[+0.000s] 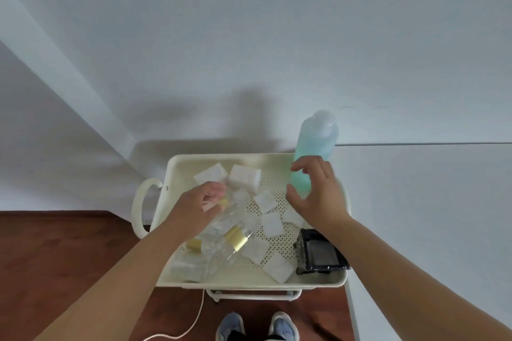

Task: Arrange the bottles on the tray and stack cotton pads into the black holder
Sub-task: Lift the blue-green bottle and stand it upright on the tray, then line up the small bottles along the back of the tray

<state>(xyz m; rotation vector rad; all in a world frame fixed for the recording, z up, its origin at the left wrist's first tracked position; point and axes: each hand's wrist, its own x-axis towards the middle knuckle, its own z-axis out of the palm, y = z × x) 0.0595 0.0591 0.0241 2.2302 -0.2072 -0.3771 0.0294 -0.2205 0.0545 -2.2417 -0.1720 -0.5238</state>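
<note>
At the bottom of the picture, two blue shoes (257, 327) stood on a brown floor (69, 257), and a white cord (194, 321) lay beside them. Just above, a cream tray (249, 279) held many white cotton pads (271, 223), scattered flat. A black holder (318, 252) sat in the tray's lower right corner, with no pads stacked in it that I could see. Clear bottles with yellow caps (235, 238) lay on their sides in the lower left part. Higher up, the left hand (199, 207) curled its fingers around a small clear bottle (224, 203). The right hand (315, 191) was spread wide, its fingers loose around a tall blue bottle (315, 147) but not squeezing it. That bottle stood up in the tray's upper right corner. Behind everything was a white wall (249, 36).
</note>
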